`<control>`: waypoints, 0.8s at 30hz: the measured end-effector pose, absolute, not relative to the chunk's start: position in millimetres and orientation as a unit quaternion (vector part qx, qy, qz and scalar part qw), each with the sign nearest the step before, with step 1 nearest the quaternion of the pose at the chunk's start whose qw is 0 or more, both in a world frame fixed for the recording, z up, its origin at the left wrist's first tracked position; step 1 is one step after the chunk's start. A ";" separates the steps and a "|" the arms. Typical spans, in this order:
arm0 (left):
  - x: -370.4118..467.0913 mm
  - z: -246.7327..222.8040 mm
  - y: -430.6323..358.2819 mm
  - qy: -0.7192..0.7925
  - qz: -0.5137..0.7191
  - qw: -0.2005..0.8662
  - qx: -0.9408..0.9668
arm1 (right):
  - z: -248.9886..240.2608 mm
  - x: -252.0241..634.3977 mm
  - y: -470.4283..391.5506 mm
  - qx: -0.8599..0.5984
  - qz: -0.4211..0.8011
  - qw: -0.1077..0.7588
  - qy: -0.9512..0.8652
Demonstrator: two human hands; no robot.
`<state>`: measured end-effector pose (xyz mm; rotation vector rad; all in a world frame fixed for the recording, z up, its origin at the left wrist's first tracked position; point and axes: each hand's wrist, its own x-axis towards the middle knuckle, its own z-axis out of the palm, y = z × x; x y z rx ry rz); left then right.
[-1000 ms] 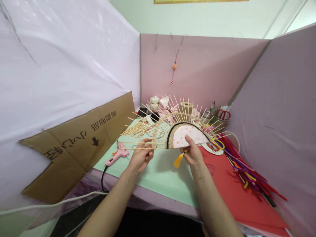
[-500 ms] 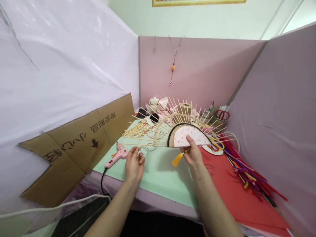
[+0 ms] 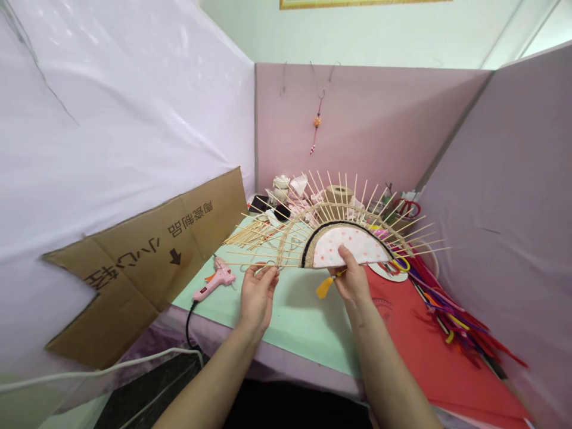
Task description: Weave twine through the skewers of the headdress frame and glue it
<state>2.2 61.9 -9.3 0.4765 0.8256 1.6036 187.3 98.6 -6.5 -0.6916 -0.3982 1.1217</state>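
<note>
A half-round fan (image 3: pixel 344 244) has a white face dotted pink, a black edge band and thin wooden sticks spreading outward like rays. My right hand (image 3: pixel 353 283) grips it low in the middle, thumb on the face and the other fingers behind. A yellow tassel (image 3: pixel 325 288) hangs beside that hand. Twine (image 3: pixel 286 238) runs in an arc across the sticks. At the arc's left end, against the lowest stick, my left hand (image 3: pixel 258 298) is closed in a pinch on the twine. Just what lies between those fingertips is partly hidden.
Left of my left hand lies a pink glue gun (image 3: pixel 215 280) with a black cord. Loose sticks (image 3: pixel 254 232) and a twine spool (image 3: pixel 338 193) are behind the fan. Red sheets (image 3: pixel 420 351) and coloured pipe cleaners (image 3: pixel 451 316) lie right. Cardboard (image 3: pixel 147 262) stands left.
My left hand has moved right, from the loose twine loop to the arc's left end, and its fingers have closed there. My right hand keeps its hold on the fan.
</note>
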 end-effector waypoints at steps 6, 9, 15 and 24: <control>-0.1 -8.9 62.4 0.351 0.690 0.601 0.199 | -6.7 186.5 98.3 -0.326 0.514 0.772 -0.183; -0.7 -9.0 62.7 0.352 0.689 0.602 0.198 | -6.9 186.1 98.3 -0.328 0.515 0.771 -0.183; -0.2 -15.1 67.0 0.352 0.696 0.595 0.192 | -7.2 184.7 97.9 -0.328 0.513 0.770 -0.192; 1.2 -23.3 74.7 0.362 0.699 0.586 0.194 | -9.4 184.1 97.0 -0.333 0.504 0.769 -0.209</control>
